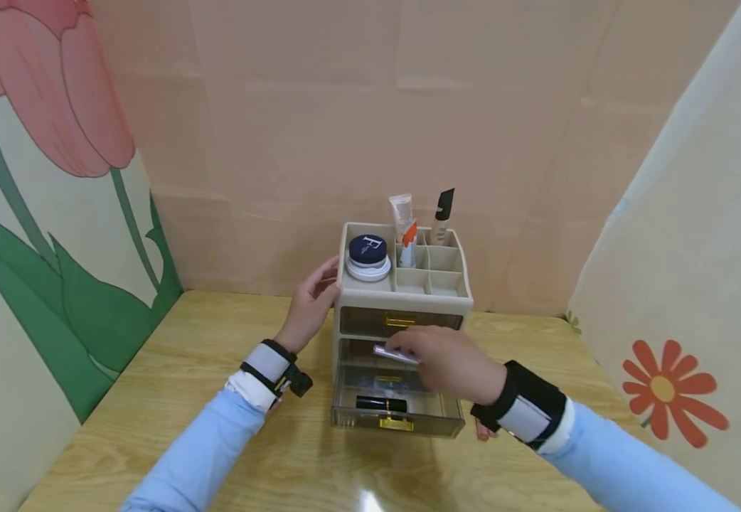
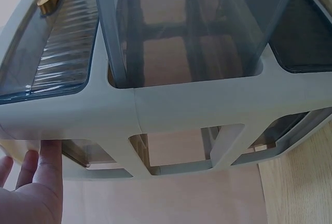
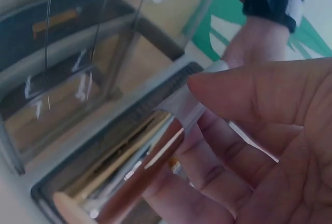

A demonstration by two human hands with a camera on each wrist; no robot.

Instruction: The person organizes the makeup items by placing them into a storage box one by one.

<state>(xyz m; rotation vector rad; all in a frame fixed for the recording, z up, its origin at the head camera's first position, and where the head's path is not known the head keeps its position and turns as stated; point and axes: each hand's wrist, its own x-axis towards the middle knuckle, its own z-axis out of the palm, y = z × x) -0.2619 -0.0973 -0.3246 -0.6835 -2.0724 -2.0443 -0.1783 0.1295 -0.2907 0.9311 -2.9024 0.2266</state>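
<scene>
Person stood facing the organizer (image 1: 404,303) on the wood table (image 1: 268,455). Right hand (image 1: 459,360) was in front of the organizer, thumb and fingers pinching a silver tube (image 1: 392,353). Tube showed over the organizer's middle drawer (image 1: 431,426), slanted slightly, one end poking out past the fingers toward the organizer's left side. Right wrist view gave it a whitish section under the thumb, then a shiny one with gold and copper tones. Left hand (image 1: 311,304) was at the organizer's left wall, fingers extended and touching it, not wrapped around anything. Middle drawer was pulled out the organizer's front, clear, gold handle (image 1: 396,424), black tube (image 1: 377,404) lying crosswise near its front. Top drawer (image 1: 359,320) was pushed in. In the organizer's top tray: navy jar (image 1: 367,249) sitting on a white jar (image 1: 368,272) at left; pale tube (image 1: 400,205) and orange-and-white tube (image 1: 408,254) upright around the middle; black-capped bottle (image 1: 439,230) upright, back right. I also saw something pink (image 1: 482,431) on the table to the organizer's right, partly hidden by the right wrist; couldn't identify it.
</scene>
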